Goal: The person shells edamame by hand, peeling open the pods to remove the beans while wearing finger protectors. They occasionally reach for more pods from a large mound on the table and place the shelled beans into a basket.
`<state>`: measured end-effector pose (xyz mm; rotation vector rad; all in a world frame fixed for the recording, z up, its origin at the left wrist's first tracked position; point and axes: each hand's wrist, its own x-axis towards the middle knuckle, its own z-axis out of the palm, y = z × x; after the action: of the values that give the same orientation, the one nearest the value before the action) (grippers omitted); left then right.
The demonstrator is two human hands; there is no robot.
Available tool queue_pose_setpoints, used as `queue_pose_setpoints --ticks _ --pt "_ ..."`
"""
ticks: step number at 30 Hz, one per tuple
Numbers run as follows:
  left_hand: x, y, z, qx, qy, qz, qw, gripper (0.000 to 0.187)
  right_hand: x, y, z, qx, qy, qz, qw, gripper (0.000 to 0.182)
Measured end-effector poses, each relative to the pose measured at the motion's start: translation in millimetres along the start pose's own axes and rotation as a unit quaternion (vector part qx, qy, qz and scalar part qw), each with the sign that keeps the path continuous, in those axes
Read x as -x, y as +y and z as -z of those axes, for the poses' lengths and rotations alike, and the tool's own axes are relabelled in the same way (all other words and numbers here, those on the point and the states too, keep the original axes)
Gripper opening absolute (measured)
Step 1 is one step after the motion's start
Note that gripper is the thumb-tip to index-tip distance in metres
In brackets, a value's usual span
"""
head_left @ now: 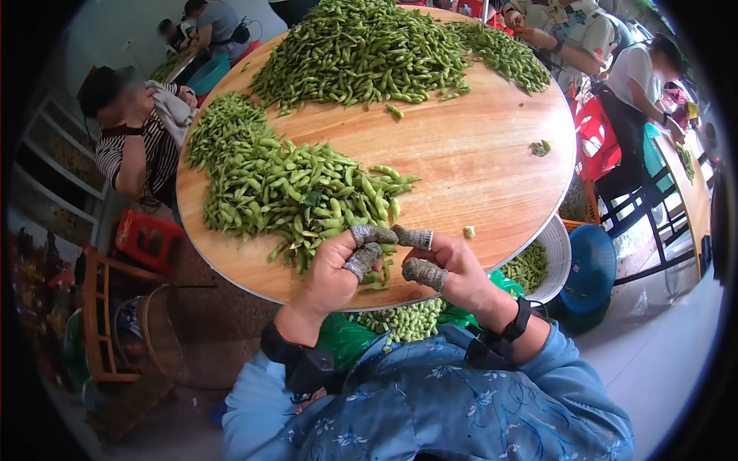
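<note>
Across the round wooden table [484, 177], green pods [254, 188] lie heaped just beyond my left hand [327, 278]; whether it pinches one, I cannot tell. My right hand [467, 278], beside it, has its wrapped fingers [425, 274] parted.

Left fingers [373, 235] and right fingers [424, 273] (partly wrapped) point toward each other

bright, with dark, fisheye-warped edges

Pod pile [361, 58] cut off @ top, white basket [561, 253] pt hidden by table [477, 169]. Can't tell what's btwn L hand [329, 278] + R hand [465, 275] tbh.
</note>
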<state>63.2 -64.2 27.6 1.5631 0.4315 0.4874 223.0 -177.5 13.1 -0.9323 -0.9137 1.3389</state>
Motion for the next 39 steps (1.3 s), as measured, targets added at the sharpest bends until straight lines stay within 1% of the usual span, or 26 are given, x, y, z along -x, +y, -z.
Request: queue_pose_setpoints --ticks 3,4,5,6,7,8,9,10,12,13,14,16,18,20,22,24,25,26,28,30,32,33,34,36,37,39 --pt "4 14 -14 -0.052 0.033 0.035 0.997 0.027 1 -3 -6 0.045 0.027 0.007 0.999 0.033" --pt "4 14 -15 -0.052 0.033 0.035 0.998 0.027 2 -1 -4 0.067 0.041 0.008 0.997 0.028" --pt "4 14 -14 -0.130 0.022 0.016 0.991 0.028 2 2 -3 0.089 0.052 0.009 0.995 0.023" --pt "4 16 -13 -0.209 0.013 -0.003 0.978 0.029 2 4 -2 0.089 0.048 0.011 0.995 0.023" --pt "3 7 -14 -0.208 0.041 -0.049 0.976 0.029 3 6 -1 0.107 0.056 0.017 0.993 0.019" --pt "2 6 -15 -0.212 0.047 -0.051 0.975 0.029 3 7 -1 0.124 0.063 0.024 0.990 0.016" --pt "2 7 -15 -0.081 0.068 0.007 0.994 0.026 4 3 -4 0.162 0.068 0.030 0.984 0.014" --pt "2 7 -15 0.052 0.088 0.063 0.993 0.024 5 4 -6 0.163 0.057 0.035 0.984 0.014" --pt "0 -3 -22 0.100 0.107 0.019 0.989 0.011 3 7 -10 0.191 0.077 0.049 0.977 0.013" --pt "1 -10 -26 0.057 0.106 -0.018 0.993 0.010 3 6 -10 0.192 0.068 0.027 0.979 0.012" --pt "3 -14 -28 0.013 0.105 -0.055 0.993 0.009 2 9 -9 0.193 0.056 0.033 0.979 0.012" --pt "9 -9 -31 -0.104 0.122 -0.051 0.986 0.010 1 19 -7 0.177 0.070 0.023 0.981 0.012" --pt "15 -2 -30 -0.237 0.101 -0.069 0.964 0.020 1 16 -10 0.190 0.063 0.020 0.980 0.012" --pt "18 -2 -30 -0.205 0.089 -0.039 0.974 0.023 2 12 -14 0.181 0.085 0.023 0.980 0.011" --pt "17 -4 -28 -0.223 0.092 -0.046 0.969 0.024 2 16 -10 0.181 0.062 0.028 0.981 0.011" --pt "15 -10 -26 -0.042 0.096 -0.050 0.993 0.023 0 14 -11 0.128 0.060 0.021 0.990 0.013" --pt "16 -3 -25 -0.013 0.091 -0.033 0.995 0.026 2 3 -16 0.054 0.080 0.004 0.995 0.020" --pt "15 -2 -23 -0.015 0.095 -0.038 0.995 0.026 0 2 -15 0.056 0.075 0.007 0.996 0.020" --pt "16 -3 -24 -0.035 0.078 -0.003 0.996 0.027 0 -1 -4 -0.047 0.040 -0.039 0.997 0.025" --pt "17 -6 -24 -0.036 0.076 -0.014 0.996 0.027 1 6 4 -0.031 0.025 -0.037 0.999 0.024" --pt "18 -10 -21 -0.058 0.081 0.020 0.995 0.034 1 4 3 0.021 0.047 -0.017 0.999 0.020" --pt "17 -6 -23 -0.023 0.076 0.011 0.997 0.027 0 4 2 0.021 0.049 -0.017 0.998 0.020" --pt "17 -7 -23 -0.021 0.074 0.012 0.997 0.027 -1 3 1 0.032 0.048 -0.001 0.998 0.018" --pt "17 -11 -25 -0.018 0.022 0.043 0.999 0.017 0 3 -1 0.044 0.058 0.010 0.997 0.017" --pt "18 -3 -23 -0.082 -0.010 0.067 0.994 0.014 -2 5 -1 0.053 0.045 0.032 0.997 0.017" --pt "19 -2 -23 -0.067 -0.011 0.070 0.995 0.014 -3 5 0 0.063 0.030 0.053 0.996 0.018"
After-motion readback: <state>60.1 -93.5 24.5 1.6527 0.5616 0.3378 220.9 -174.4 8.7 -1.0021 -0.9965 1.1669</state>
